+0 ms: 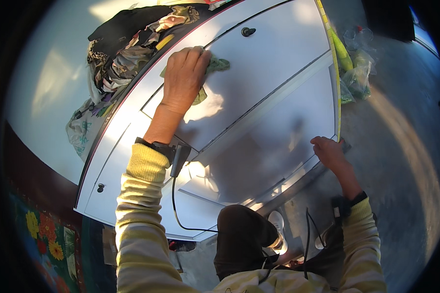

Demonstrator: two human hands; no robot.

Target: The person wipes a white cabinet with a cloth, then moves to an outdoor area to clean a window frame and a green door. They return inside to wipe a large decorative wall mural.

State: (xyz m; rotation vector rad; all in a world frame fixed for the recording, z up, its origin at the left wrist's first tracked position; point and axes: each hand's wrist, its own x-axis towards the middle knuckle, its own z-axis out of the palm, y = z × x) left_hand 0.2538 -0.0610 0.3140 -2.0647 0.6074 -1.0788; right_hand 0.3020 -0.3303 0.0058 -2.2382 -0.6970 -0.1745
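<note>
My left hand (185, 73) presses a crumpled green cloth (218, 64) against the upper door (275, 55) of a white cabinet. The fingers are bent over the cloth, which sticks out on both sides of the hand. A black knob (248, 32) sits on the same door, beyond the cloth. My right hand (329, 153) is at the cabinet's right side, its fingers curled around the yellow-trimmed edge (338, 110) near a lower corner. A small dark thing (346, 144) shows just beside that hand; I cannot tell what it is.
Piled clothes (124, 51) and a plastic bag (81, 132) lie along the cabinet top. Clear bags with green contents (359, 73) stand right of the cabinet. A second knob (101, 188) is at left. Black cables (176, 205) run from my wrists. A flowered panel (47, 234) is at lower left.
</note>
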